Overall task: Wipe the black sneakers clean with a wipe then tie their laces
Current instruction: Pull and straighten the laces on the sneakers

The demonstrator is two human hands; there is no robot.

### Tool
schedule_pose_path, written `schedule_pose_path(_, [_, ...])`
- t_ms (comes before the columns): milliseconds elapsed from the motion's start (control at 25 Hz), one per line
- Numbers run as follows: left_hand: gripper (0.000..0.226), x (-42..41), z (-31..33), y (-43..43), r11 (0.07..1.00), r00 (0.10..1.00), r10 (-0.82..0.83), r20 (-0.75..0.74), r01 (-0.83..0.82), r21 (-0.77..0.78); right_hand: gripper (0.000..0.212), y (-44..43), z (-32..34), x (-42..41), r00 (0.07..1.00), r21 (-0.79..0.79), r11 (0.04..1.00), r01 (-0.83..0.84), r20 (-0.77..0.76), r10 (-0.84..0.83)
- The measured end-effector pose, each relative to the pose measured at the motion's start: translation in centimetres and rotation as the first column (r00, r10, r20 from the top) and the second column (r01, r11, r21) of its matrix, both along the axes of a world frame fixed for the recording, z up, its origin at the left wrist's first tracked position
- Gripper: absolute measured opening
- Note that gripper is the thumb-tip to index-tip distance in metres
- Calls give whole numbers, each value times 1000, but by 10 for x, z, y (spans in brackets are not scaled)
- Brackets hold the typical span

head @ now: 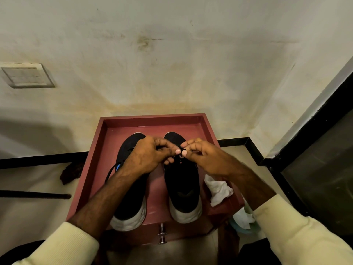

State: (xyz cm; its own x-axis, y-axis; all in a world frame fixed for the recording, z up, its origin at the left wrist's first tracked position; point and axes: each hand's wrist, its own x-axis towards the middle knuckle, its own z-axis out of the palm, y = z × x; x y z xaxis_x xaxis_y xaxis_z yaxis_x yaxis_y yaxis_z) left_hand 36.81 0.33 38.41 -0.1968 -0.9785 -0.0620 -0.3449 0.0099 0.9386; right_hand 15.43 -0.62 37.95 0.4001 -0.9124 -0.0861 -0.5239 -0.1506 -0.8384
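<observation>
Lace (183,149) of right sneaker (182,180) is pinched by left hand (147,155) and right hand (206,157), both grips narrow. Wipe (218,190) is laid beside it.

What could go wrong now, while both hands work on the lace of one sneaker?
1. The left hand and right hand pinch a black lace over the black right sneaker in dim light; it may slip.
2. The loose lace of the left sneaker lies beside the left forearm, which may snag it.
3. The wipe lies under the right wrist and may be brushed off the tray.
</observation>
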Motion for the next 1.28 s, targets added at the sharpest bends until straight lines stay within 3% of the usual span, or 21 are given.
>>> schedule_pose_path(160, [12, -1, -2, -2, 995, 995, 16, -101, -6, 100, 26, 3, 4, -1, 986, 118, 992, -44, 163, 25])
schedule_pose_path(200, [11, 0, -1, -2, 994, 994, 14, -109, -2, 114, 28, 3, 3, -1, 989, 73, 997, -29, 144, 18])
schedule_pose_path(280, [13, 0, -2, -1, 991, 994, -2, -109, 17, 136, 27, 3, 0, 1, 1000, -163, 987, 11, 3, -11])
schedule_pose_path(400, [17, 1, -5, -2, 986, 995, -24, -94, 39, 160, 33, 4, -1, 3, 987, -430, 903, -13, -152, -58])
schedule_pose_path(480, [21, 1, -7, -3, 980, 993, -28, -112, 50, 192, 33, 5, 3, 2, 995, -474, 880, 24, -70, -65])
schedule_pose_path(640, [24, 0, -4, -6, 964, 981, 10, -192, 42, 264, 15, 6, 3, 1, 996, -443, 893, 84, 52, -68])
schedule_pose_path(680, [25, 3, -3, -7, 964, 987, 11, -160, 32, 265, 13, 5, 0, 0, 992, -418, 901, 121, 82, -95])
schedule_pose_path(760, [23, 15, 0, -11, 982, 995, -14, 97, -4, 190, 12, 3, -2, -6, 976, -347, 913, 214, 106, -188])
schedule_pose_path(840, [25, 28, 1, -13, 995, 916, -4, 401, -38, 95, 13, -2, -1, -19, 963, -260, 928, 268, 41, -266])
schedule_pose_path(880, [25, 32, 2, -13, 997, 876, 1, 482, -41, 72, 14, -3, -1, -24, 959, -213, 937, 276, -7, -284])
schedule_pose_path(1280, [25, 30, -2, -14, 999, 601, -33, 799, 21, 26, 25, 1, -17, -42, 925, -103, 944, 314, -188, -329])
